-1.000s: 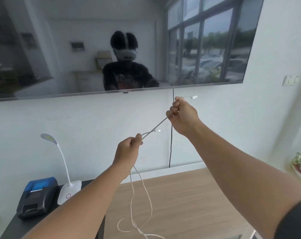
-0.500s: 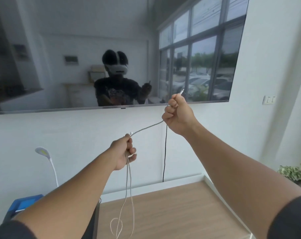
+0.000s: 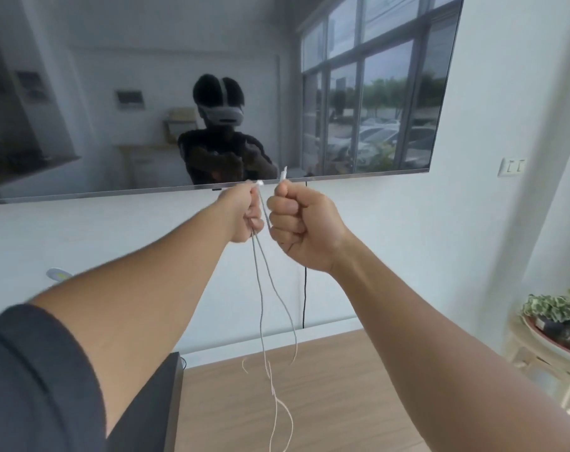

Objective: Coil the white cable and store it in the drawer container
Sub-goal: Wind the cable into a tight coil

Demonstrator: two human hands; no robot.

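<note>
While my arms are stretched out at chest height: both fists sit close together in front of the wall, not quite touching.
Left hand (image 3: pixel 244 216): curled tight around the thin white cable (image 3: pixel 260 288); one white plug tip pokes out above my knuckles.
Right hand (image 3: pixel 304 228): closed in a fist on the same cable, with the other plug end sticking up from the top of it.
Cable: two strands drop from between my fists, spread a little, then hang in loose loops over the light wooden floor (image 3: pixel 342 402); nothing of it is coiled, and it touches no furniture that I can see.
Behind my hands: a large dark wall-mounted screen (image 3: pixel 81 93), glossy enough to mirror the room, with a black cord (image 3: pixel 304 298) hanging from its lower edge down the white wall.
Lower left: the corner of a dark cabinet (image 3: pixel 169 402), partly hidden by my left arm.
Far right: a leafy potted plant (image 3: pixel 551 309) on a pale stand.
</note>
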